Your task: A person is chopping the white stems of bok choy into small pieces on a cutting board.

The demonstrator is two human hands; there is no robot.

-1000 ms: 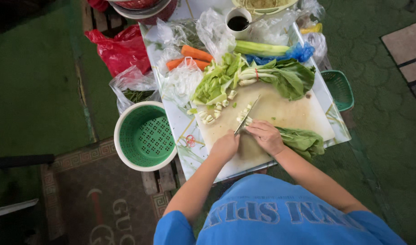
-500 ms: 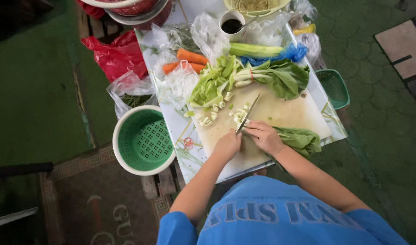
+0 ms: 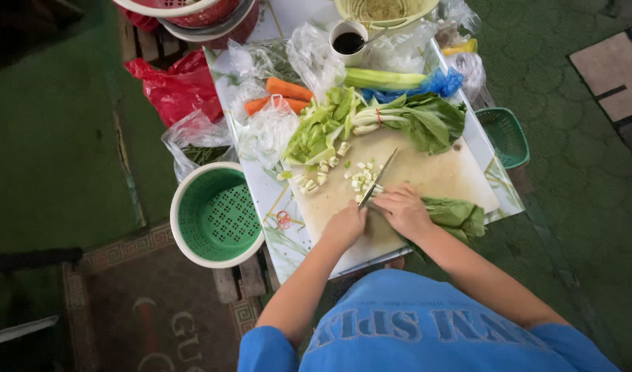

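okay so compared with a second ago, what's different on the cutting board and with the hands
Little has changed. The left hand still grips the knife, its blade angled up the cutting board as before, and the right hand still presses the leafy greens beside it. The whole view has slid slightly as the head moved. The chopped pieces, carrots and green colander stayed put.

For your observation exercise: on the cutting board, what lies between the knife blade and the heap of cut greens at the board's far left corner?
In the head view, small pale chopped stem pieces lie scattered on the cutting board between the knife and the cut greens.
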